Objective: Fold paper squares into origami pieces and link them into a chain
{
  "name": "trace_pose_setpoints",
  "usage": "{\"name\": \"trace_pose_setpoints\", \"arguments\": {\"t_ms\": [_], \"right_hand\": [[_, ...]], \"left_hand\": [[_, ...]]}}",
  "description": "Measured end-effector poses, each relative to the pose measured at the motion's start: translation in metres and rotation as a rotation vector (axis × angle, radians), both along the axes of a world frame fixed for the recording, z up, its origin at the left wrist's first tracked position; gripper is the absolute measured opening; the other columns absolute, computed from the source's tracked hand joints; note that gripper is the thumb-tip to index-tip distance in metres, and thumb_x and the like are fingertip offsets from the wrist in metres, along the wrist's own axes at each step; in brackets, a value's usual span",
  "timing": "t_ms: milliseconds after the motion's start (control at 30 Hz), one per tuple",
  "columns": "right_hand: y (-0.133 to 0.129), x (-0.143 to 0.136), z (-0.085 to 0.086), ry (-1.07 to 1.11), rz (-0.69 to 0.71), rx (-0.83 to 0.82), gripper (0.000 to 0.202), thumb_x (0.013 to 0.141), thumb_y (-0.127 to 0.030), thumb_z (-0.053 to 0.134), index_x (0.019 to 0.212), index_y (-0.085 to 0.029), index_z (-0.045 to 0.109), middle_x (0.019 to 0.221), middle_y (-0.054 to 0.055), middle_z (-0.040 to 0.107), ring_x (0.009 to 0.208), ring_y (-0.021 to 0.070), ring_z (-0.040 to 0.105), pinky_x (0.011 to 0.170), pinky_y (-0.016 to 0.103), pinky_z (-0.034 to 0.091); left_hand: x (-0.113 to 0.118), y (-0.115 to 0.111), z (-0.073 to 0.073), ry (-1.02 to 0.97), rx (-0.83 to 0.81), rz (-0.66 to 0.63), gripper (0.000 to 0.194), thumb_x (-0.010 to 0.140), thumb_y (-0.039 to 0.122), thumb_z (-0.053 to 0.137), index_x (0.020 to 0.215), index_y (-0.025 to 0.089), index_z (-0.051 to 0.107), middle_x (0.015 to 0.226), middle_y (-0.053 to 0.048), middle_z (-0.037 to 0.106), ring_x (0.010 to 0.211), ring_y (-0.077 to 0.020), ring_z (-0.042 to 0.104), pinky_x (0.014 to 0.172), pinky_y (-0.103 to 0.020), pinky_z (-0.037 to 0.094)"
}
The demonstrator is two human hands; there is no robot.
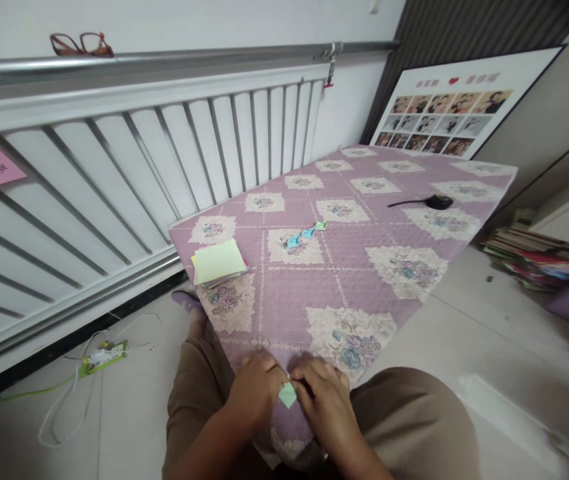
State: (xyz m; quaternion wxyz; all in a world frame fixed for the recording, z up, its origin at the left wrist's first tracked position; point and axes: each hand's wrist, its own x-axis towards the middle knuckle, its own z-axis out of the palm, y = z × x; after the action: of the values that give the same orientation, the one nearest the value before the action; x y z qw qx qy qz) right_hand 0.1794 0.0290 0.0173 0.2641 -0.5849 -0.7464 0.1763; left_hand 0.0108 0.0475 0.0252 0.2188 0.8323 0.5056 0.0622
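Note:
A small piece of light green folded paper lies between my hands at the near end of the table, its lower part ending in a point. My left hand grips its left edge with curled fingers. From the other side, my right hand pinches the upper right edge between thumb and fingers. Farther up the cloth sit two small blue folded paper pieces and a green folded paper piece in a slanting row. A stack of coloured paper sheets, pale yellow on top, rests near the left table edge.
A floral purple tablecloth covers the table. A black object with a cord lies at right. Along the left stands a white radiator, with glasses on the pipe above. A power strip is on the floor. Behind leans a photo board.

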Motion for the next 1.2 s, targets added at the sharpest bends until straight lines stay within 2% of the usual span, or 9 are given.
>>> {"name": "trace_pose_setpoints", "arguments": {"t_ms": [100, 233, 367, 533, 633, 800, 967, 1067, 1200], "right_hand": [[-0.004, 0.007, 0.005, 0.013, 0.093, -0.018, 0.011, 0.083, -0.019, 0.059, 0.086, -0.029, 0.064, 0.092, -0.002, 0.065, 0.089, 0.0180, 0.056, 0.079, 0.034, 0.032], [-0.008, 0.011, 0.013, 0.009, 0.166, -0.067, 0.026, 0.074, -0.019, 0.069, 0.096, -0.031, 0.065, 0.099, -0.001, 0.065, 0.095, 0.0199, 0.056, 0.083, 0.035, 0.034], [-0.005, 0.011, 0.013, -0.027, 0.152, -0.064, 0.022, 0.074, -0.023, 0.070, 0.094, -0.031, 0.067, 0.097, 0.000, 0.065, 0.094, 0.0208, 0.056, 0.081, 0.035, 0.034], [-0.001, 0.011, 0.006, -0.043, 0.178, -0.044, 0.015, 0.079, -0.027, 0.068, 0.093, -0.030, 0.067, 0.093, 0.001, 0.065, 0.093, 0.0203, 0.056, 0.080, 0.035, 0.033], [-0.002, 0.013, 0.007, -0.011, 0.187, -0.072, 0.017, 0.078, -0.028, 0.069, 0.094, -0.031, 0.067, 0.094, 0.000, 0.065, 0.094, 0.0202, 0.055, 0.081, 0.035, 0.032], [-0.004, 0.015, 0.013, 0.062, 0.198, -0.099, 0.029, 0.070, -0.027, 0.075, 0.096, -0.032, 0.064, 0.097, -0.002, 0.064, 0.096, 0.0208, 0.054, 0.084, 0.035, 0.031], [-0.005, 0.009, 0.005, 0.051, 0.118, -0.046, 0.017, 0.077, -0.020, 0.066, 0.090, -0.029, 0.064, 0.091, -0.001, 0.065, 0.093, 0.0206, 0.055, 0.081, 0.035, 0.031], [-0.002, 0.003, 0.000, 0.039, 0.051, 0.006, 0.012, 0.080, -0.017, 0.060, 0.086, -0.027, 0.064, 0.086, 0.000, 0.064, 0.089, 0.0208, 0.055, 0.080, 0.035, 0.031], [0.004, 0.000, 0.006, 0.090, 0.079, -0.011, 0.008, 0.083, -0.019, 0.056, 0.079, -0.023, 0.062, 0.082, 0.000, 0.064, 0.084, 0.0195, 0.056, 0.077, 0.033, 0.034]], "left_hand": [[-0.003, -0.002, 0.002, -0.025, 0.020, -0.011, 0.021, 0.093, 0.023, 0.046, 0.089, 0.023, 0.066, 0.090, -0.002, 0.063, 0.088, -0.0168, 0.054, 0.079, -0.032, 0.033], [-0.010, -0.007, 0.005, -0.098, 0.017, -0.034, 0.023, 0.088, 0.017, 0.052, 0.104, 0.027, 0.065, 0.099, -0.001, 0.062, 0.095, -0.0167, 0.053, 0.083, -0.031, 0.034], [-0.015, -0.009, 0.006, -0.152, 0.012, -0.055, 0.030, 0.083, 0.015, 0.056, 0.110, 0.027, 0.063, 0.103, -0.002, 0.061, 0.096, -0.0171, 0.052, 0.085, -0.031, 0.036], [-0.016, -0.006, 0.007, -0.177, 0.011, -0.087, 0.028, 0.083, 0.019, 0.059, 0.109, 0.025, 0.064, 0.101, -0.003, 0.061, 0.094, -0.0180, 0.053, 0.084, -0.032, 0.038], [-0.016, -0.005, 0.003, -0.154, 0.040, -0.101, 0.024, 0.084, 0.022, 0.060, 0.108, 0.024, 0.065, 0.101, -0.003, 0.062, 0.094, -0.0187, 0.053, 0.083, -0.032, 0.038], [-0.017, -0.004, -0.006, -0.126, 0.087, -0.101, 0.023, 0.087, 0.028, 0.060, 0.109, 0.028, 0.065, 0.099, -0.003, 0.064, 0.094, -0.0197, 0.055, 0.082, -0.035, 0.037], [-0.015, -0.003, -0.010, -0.220, 0.117, -0.067, 0.022, 0.091, 0.027, 0.052, 0.108, 0.028, 0.065, 0.096, -0.003, 0.064, 0.090, -0.0185, 0.056, 0.081, -0.035, 0.038], [-0.013, -0.004, -0.006, -0.304, 0.117, -0.025, 0.023, 0.090, 0.024, 0.050, 0.107, 0.025, 0.066, 0.096, -0.004, 0.062, 0.090, -0.0185, 0.055, 0.081, -0.034, 0.041], [-0.009, -0.005, 0.006, -0.440, 0.063, 0.040, 0.022, 0.086, 0.017, 0.050, 0.099, 0.021, 0.067, 0.099, -0.006, 0.060, 0.094, -0.0176, 0.054, 0.083, -0.031, 0.042]]}}
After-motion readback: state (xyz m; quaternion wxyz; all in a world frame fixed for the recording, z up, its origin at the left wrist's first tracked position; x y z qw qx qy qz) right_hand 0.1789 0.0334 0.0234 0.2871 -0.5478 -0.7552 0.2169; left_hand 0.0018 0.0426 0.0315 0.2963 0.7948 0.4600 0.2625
